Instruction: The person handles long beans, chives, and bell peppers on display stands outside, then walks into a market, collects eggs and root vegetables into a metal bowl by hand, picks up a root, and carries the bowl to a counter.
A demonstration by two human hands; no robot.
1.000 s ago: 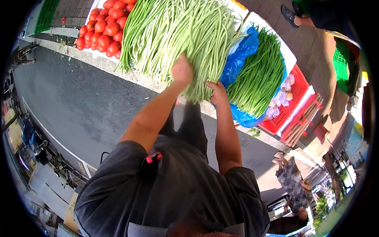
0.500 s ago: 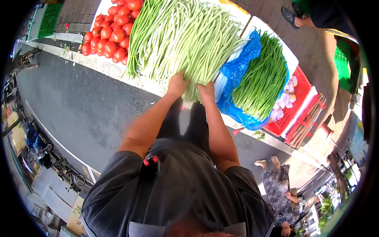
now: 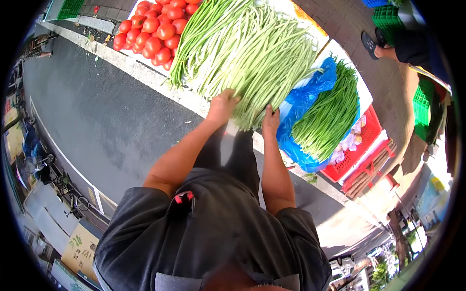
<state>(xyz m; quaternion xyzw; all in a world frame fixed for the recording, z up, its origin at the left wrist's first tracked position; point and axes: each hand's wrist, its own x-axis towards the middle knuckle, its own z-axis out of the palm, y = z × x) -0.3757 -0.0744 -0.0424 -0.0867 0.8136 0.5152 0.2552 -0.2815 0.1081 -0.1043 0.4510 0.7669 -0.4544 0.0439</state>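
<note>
A wide heap of pale green long beans (image 3: 264,58) lies on a white surface in front of me, its lower ends hanging over the near edge. My left hand (image 3: 223,105) is at the left side of these ends, fingers bent loosely against them and partly hidden. At their right side, my right hand (image 3: 270,120) has its thumb raised and apart from the fingers, close to the beans. The bean ends show between both hands. Left of the heap lie thin darker green stalks (image 3: 194,41), possibly beans too, beside red tomatoes (image 3: 153,44).
To the right, a blue plastic bag (image 3: 286,128) holds long green stalks (image 3: 330,114). Beyond are a red crate (image 3: 371,123) with wrapped produce and brown root-like sticks (image 3: 364,177). A person's sandalled foot (image 3: 371,44) is at upper right. A kerb (image 3: 121,60) borders the road.
My hands have moved slightly apart, the right one shifting outward from the bean ends. The camera view has turned, so the stall appears further right. The person at lower right is out of view.
</note>
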